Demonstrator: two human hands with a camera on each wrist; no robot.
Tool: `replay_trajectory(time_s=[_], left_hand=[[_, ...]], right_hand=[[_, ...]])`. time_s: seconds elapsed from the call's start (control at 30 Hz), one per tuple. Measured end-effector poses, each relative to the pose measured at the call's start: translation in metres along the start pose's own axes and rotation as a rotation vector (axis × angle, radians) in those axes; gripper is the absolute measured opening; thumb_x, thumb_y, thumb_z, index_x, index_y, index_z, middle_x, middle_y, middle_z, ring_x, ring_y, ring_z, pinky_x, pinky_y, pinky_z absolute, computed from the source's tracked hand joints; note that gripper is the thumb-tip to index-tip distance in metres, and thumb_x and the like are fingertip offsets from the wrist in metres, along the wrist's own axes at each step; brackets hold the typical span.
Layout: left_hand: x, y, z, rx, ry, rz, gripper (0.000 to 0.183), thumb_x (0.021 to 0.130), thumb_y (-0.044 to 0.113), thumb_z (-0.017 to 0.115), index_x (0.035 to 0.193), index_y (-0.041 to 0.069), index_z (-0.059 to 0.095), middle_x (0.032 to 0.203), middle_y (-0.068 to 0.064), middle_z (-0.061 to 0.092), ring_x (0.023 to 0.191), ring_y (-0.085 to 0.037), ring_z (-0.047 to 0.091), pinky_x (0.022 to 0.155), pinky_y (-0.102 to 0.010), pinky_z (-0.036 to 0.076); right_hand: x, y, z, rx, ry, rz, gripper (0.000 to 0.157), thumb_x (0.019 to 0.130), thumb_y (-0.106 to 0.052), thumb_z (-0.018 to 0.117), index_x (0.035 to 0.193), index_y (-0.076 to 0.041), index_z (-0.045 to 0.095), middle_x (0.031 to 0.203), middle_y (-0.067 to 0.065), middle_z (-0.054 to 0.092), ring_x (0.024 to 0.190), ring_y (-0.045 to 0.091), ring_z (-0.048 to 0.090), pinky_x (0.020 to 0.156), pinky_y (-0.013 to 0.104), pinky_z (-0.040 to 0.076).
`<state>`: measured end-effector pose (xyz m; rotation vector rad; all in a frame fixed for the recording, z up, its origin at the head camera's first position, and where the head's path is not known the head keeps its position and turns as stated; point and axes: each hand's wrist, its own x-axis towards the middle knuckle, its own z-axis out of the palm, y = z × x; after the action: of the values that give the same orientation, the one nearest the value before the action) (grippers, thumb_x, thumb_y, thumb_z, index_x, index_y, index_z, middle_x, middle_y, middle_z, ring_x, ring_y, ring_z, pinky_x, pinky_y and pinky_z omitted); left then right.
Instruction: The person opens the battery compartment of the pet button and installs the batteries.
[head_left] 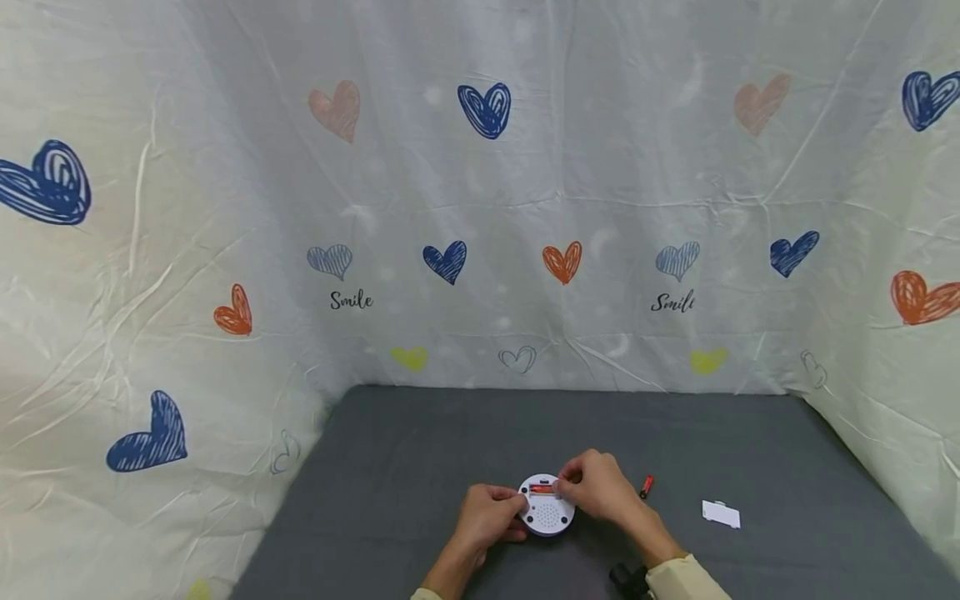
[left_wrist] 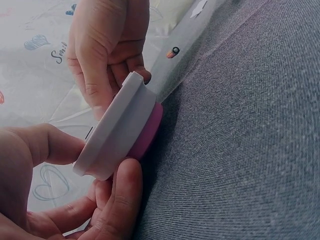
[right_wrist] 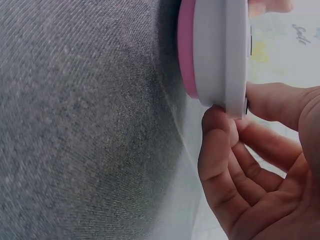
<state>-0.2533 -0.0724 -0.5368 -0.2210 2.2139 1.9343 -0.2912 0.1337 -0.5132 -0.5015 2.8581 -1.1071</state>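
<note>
Between both hands is a small round white device with a ring of speaker-like holes, dark feet and an uncovered battery slot. Its other side is pink, as both wrist views show. An orange-red battery lies in the slot. My left hand pinches the left edge, thumb on the slotted face and fingers on the pink side. At the upper right edge my right hand grips the rim, its thumb against the slotted face beside the battery's end and its fingers curled behind the edge.
A loose orange-and-black battery lies on the grey cloth-covered table, just right of my right hand. Farther right is a white battery cover. A curtain printed with hearts hangs behind the table and along its sides.
</note>
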Motion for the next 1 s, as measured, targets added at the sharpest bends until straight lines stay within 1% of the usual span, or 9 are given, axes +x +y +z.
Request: replay_trajectory(time_s=[0.13,0.23,0.33,0.47,0.6,0.7,0.83,0.9,1.0], left_hand=[[0.000,0.001,0.000,0.002,0.003,0.001,0.026,0.080,0.009,0.066,0.101,-0.005,0.072,0.079,-0.008,0.071,0.059,-0.013,0.068,0.053,-0.029,0.061],[0.000,0.001,0.000,0.001,0.003,0.008,0.025,0.080,0.008,0.066,0.101,-0.006,0.071,0.079,-0.008,0.071,0.059,-0.013,0.068,0.053,-0.029,0.062],[0.000,0.000,0.000,-0.002,0.003,0.012,0.025,0.080,0.007,0.065,0.100,-0.006,0.071,0.078,-0.009,0.071,0.058,-0.014,0.068,0.053,-0.029,0.062],[0.001,-0.001,0.000,-0.010,0.006,0.007,0.025,0.079,0.007,0.065,0.100,-0.006,0.071,0.077,-0.008,0.071,0.058,-0.014,0.068,0.053,-0.029,0.062],[0.002,-0.001,-0.001,-0.017,0.005,0.002,0.025,0.079,0.007,0.065,0.099,-0.006,0.071,0.077,-0.009,0.071,0.057,-0.014,0.068,0.053,-0.029,0.062],[0.002,-0.001,-0.001,-0.019,0.002,0.006,0.024,0.079,0.007,0.065,0.099,-0.006,0.071,0.077,-0.009,0.071,0.058,-0.014,0.068,0.053,-0.029,0.062],[0.002,-0.001,-0.001,-0.013,0.000,0.009,0.024,0.080,0.007,0.065,0.099,-0.006,0.071,0.077,-0.008,0.071,0.058,-0.014,0.068,0.054,-0.029,0.062],[0.002,-0.002,-0.001,-0.014,0.000,0.011,0.024,0.079,0.008,0.065,0.099,-0.005,0.071,0.077,-0.008,0.071,0.058,-0.014,0.068,0.054,-0.029,0.062],[0.001,-0.002,-0.001,-0.013,-0.001,0.014,0.024,0.080,0.007,0.066,0.098,-0.006,0.072,0.077,-0.008,0.071,0.058,-0.014,0.068,0.054,-0.029,0.062]], right_hand=[[0.001,0.001,-0.004,-0.022,0.018,-0.010,0.006,0.088,-0.026,0.075,0.083,-0.022,0.077,0.074,-0.014,0.069,0.068,0.003,0.060,0.059,0.024,0.051],[0.001,0.001,-0.011,-0.042,0.062,0.003,0.006,0.088,-0.026,0.075,0.083,-0.026,0.077,0.075,-0.015,0.068,0.071,0.003,0.060,0.062,0.026,0.052],[0.001,0.003,-0.022,-0.050,0.112,0.012,0.005,0.089,-0.024,0.074,0.085,-0.025,0.077,0.076,-0.014,0.067,0.071,0.003,0.060,0.063,0.026,0.052],[0.000,0.007,-0.037,-0.073,0.162,0.004,0.004,0.090,-0.021,0.074,0.087,-0.021,0.077,0.078,-0.014,0.067,0.071,0.003,0.060,0.063,0.025,0.053],[-0.003,0.014,-0.049,-0.131,0.205,-0.017,0.003,0.088,-0.020,0.075,0.086,-0.021,0.077,0.077,-0.014,0.067,0.069,0.002,0.058,0.063,0.024,0.052],[-0.006,0.019,-0.056,-0.174,0.218,-0.050,0.003,0.087,-0.016,0.075,0.087,-0.018,0.078,0.077,-0.013,0.068,0.069,0.003,0.058,0.062,0.024,0.052],[-0.011,0.029,-0.061,-0.232,0.221,-0.104,0.008,0.085,-0.008,0.074,0.087,-0.015,0.078,0.078,-0.010,0.069,0.070,0.005,0.060,0.061,0.024,0.053],[-0.013,0.036,-0.062,-0.268,0.216,-0.128,0.011,0.083,-0.004,0.074,0.086,-0.014,0.078,0.078,-0.009,0.069,0.070,0.006,0.060,0.061,0.025,0.053],[-0.016,0.046,-0.063,-0.321,0.204,-0.141,0.015,0.080,-0.001,0.074,0.085,-0.015,0.077,0.078,-0.008,0.070,0.070,0.009,0.063,0.062,0.028,0.054]])
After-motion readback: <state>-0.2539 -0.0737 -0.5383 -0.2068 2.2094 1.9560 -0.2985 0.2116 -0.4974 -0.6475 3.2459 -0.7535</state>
